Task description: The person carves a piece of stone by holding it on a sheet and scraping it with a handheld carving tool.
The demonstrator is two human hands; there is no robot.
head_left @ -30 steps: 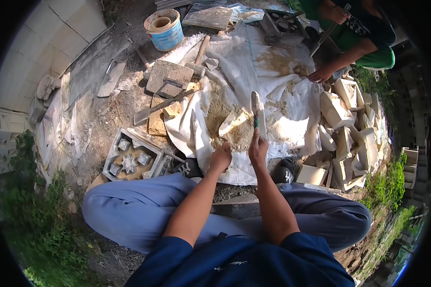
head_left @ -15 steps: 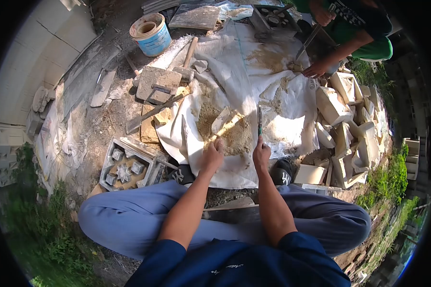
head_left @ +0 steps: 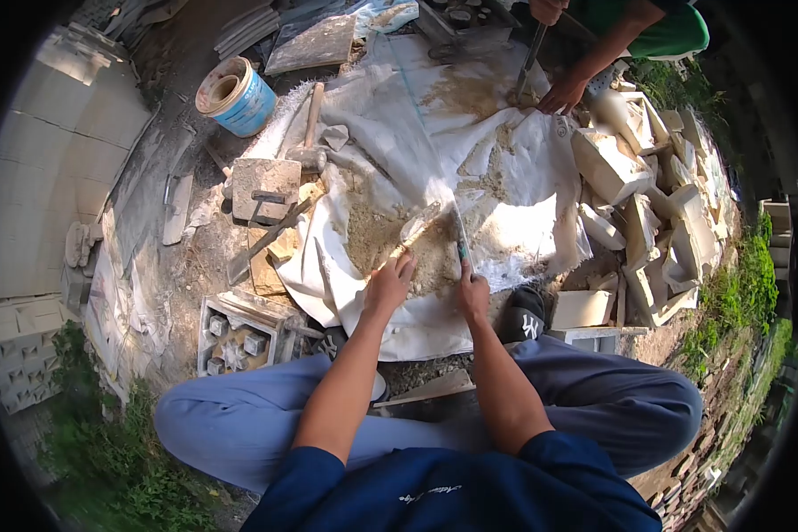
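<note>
My left hand (head_left: 390, 285) is closed around the near end of a pale, dusty flat piece (head_left: 419, 223), tilted so its narrow edge shows; its exact kind is unclear. In my right hand (head_left: 473, 294) is a long thin blade-like tool (head_left: 460, 229), held close beside that piece, with a dark green part near the fingers. Whether the two touch cannot be made out. Beneath both lies a heap of sandy crumbs (head_left: 372, 230) on a spread white sheet (head_left: 399, 332).
Broken pale blocks (head_left: 607, 168) pile up at right. At left are a hammer (head_left: 307, 158), a square dusty block (head_left: 266, 184), a mould-like box (head_left: 239, 341) and a blue-white bucket (head_left: 239, 99). Another person's hand (head_left: 563, 93) presses the sheet's far side, beside a long tool.
The pale piece has turned from showing its broad face to its edge. My right hand's tool has shifted left and tilted toward it. The whole view has shifted slightly.
</note>
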